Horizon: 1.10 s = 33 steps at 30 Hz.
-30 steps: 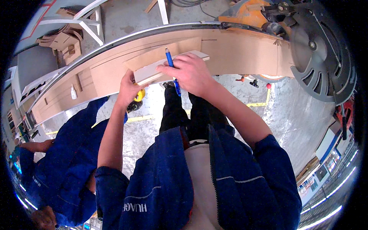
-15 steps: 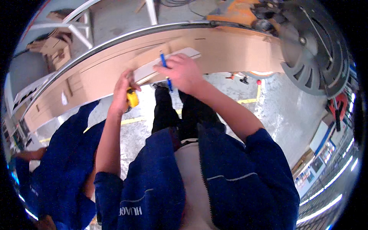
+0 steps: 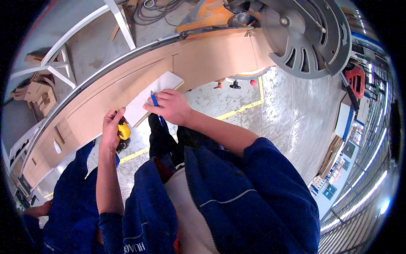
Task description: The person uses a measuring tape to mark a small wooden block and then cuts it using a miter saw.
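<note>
My left hand (image 3: 111, 125) is closed on a yellow tape measure (image 3: 124, 132), its thumb and fingertips at the left end of a beige strip (image 3: 150, 74). Against that strip lies a white-faced board (image 3: 166, 80), angled over the near edge of the long board-topped bench (image 3: 211, 55). My right hand (image 3: 171, 108) grips a blue pen (image 3: 154, 98) at the middle of the white-faced board, fingers curled, the pen's lower end sticking out below the hand.
A large saw blade guard (image 3: 308, 51) and orange machine (image 3: 198, 17) stand at upper right. A white frame (image 3: 65, 70) is behind the bench, a small white bottle (image 3: 56, 146) on its left part. Another person in blue (image 3: 69, 211) is close at lower left.
The view has turned, so the bench and saw appear further left and more tilted. My hands and the white-faced board sit lower and further left in the picture, both grips kept.
</note>
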{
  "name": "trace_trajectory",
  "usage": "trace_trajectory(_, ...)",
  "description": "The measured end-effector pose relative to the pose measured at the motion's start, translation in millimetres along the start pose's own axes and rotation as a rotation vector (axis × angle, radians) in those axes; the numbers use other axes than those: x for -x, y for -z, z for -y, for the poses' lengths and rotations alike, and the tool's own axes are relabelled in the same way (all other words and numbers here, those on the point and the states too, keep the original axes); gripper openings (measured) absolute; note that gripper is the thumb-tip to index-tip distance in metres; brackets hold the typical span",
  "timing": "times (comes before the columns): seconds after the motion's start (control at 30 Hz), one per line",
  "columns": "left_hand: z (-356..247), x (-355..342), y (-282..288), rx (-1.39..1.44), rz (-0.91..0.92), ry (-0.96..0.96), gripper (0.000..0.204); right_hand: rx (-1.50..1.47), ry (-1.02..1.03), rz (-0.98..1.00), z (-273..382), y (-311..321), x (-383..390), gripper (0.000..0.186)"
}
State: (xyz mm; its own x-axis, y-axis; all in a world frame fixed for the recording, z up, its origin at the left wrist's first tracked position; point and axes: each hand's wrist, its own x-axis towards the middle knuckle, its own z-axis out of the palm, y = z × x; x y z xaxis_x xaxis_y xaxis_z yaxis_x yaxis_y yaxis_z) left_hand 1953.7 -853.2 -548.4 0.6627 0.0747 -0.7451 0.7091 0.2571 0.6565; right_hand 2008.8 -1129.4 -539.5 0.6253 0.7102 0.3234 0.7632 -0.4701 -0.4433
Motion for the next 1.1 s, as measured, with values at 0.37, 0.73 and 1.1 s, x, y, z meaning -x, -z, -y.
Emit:
trace_trajectory(0.37,-26.1,7.5,-46.6,-0.137,-0.055,-0.024,0.025,-0.096,-0.161,-0.144,-0.3,11.8,22.1,0.032)
trace_trajectory(0.73,-105.9,68.2,-78.4,-0.388,-0.010,-0.339,0.048,-0.909,-0.749,-0.399,22.1,46.4,15.7,0.030)
trace_trajectory(1.1,-67.5,79.6,-92.1,-0.440,0.034,-0.302,0.036,-0.677,-0.375,-0.331,5.8,69.4,34.3,0.030)
